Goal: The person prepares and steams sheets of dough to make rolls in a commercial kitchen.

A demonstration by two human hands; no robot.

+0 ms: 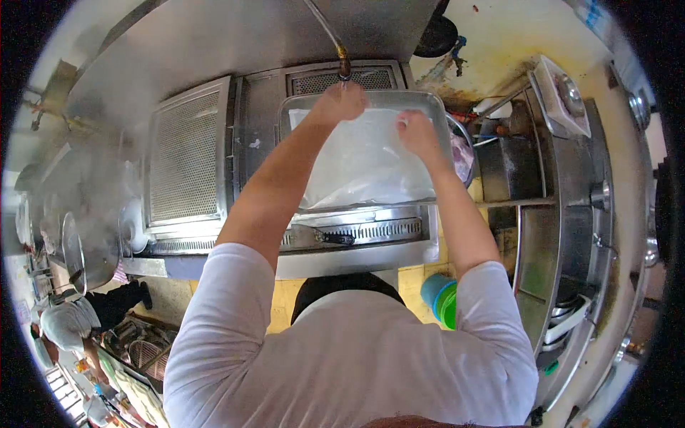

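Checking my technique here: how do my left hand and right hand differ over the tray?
The left hand sits at the tray's far rim under the hose nozzle; the right hand lies nearer, clear of it. The left hand looks curled; the right hand flatter. Both rest over the white sheet.

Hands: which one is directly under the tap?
The left hand, just below the tap; the right hand lies aside on the white sheet.
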